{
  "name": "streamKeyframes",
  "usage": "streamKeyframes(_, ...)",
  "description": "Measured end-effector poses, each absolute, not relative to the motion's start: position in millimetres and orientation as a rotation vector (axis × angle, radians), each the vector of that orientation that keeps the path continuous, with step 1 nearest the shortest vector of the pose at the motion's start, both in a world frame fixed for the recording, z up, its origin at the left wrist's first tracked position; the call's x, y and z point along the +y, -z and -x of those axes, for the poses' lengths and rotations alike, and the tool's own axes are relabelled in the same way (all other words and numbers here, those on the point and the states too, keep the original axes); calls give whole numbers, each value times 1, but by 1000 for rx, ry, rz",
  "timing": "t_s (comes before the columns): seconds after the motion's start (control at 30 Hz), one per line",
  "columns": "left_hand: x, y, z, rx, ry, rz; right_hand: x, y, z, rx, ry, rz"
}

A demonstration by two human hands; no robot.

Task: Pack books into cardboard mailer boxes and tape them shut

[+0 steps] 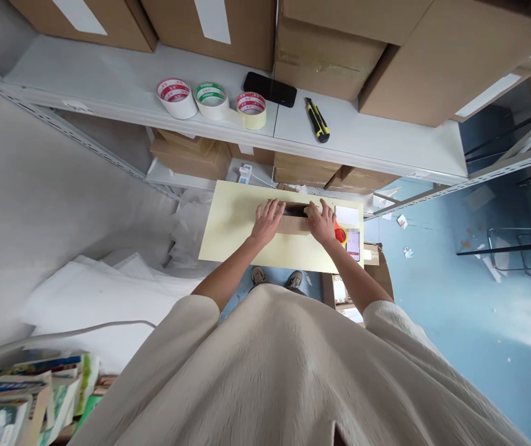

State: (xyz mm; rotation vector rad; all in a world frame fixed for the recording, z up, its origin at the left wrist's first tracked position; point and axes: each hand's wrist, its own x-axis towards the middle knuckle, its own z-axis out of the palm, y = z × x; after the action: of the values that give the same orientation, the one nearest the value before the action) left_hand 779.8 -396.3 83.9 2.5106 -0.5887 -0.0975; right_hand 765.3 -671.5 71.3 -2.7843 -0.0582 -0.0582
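A small brown cardboard box (293, 225) sits on the pale yellow tabletop (228, 229), its top partly open with a dark gap showing inside. My left hand (267, 220) grips its left end, fingers curled over the top edge. At the other end, my right hand (323, 223) holds the edge by a raised flap, with the fingers slightly apart. What lies inside the box is too dark to make out. Close to my right hand is a red and yellow tape dispenser or roll (341, 234), partly hidden by the wrist.
A phone with a lit screen (353, 243) and white paper (347, 215) lie at the table's right. The shelf (121, 93) ahead bears three tape rolls (212, 101), a black phone (269, 88), a utility knife (317, 120) and large cartons (330, 62). Books (14, 396) stand lower left.
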Motion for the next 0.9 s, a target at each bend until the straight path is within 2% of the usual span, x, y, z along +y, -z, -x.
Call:
streamKeyframes(0.23, -400, -74, -771, -618, 206, -2547, -672, -68, -757, -54, -92, 2749)
streamKeyframes(0.57, -409, -61, -778, -737, 223, -2567, -671, -49, -752, 24, -102, 2744)
streamKeyframes(0.7, -408, -56, -778, -730, 203, -2588, -696, -40, -734, 244, -43, 2666)
streamKeyframes(0.9, -414, -51, -776, -681, 184, -2587, -752, -26, -704, 723, -393, 2637)
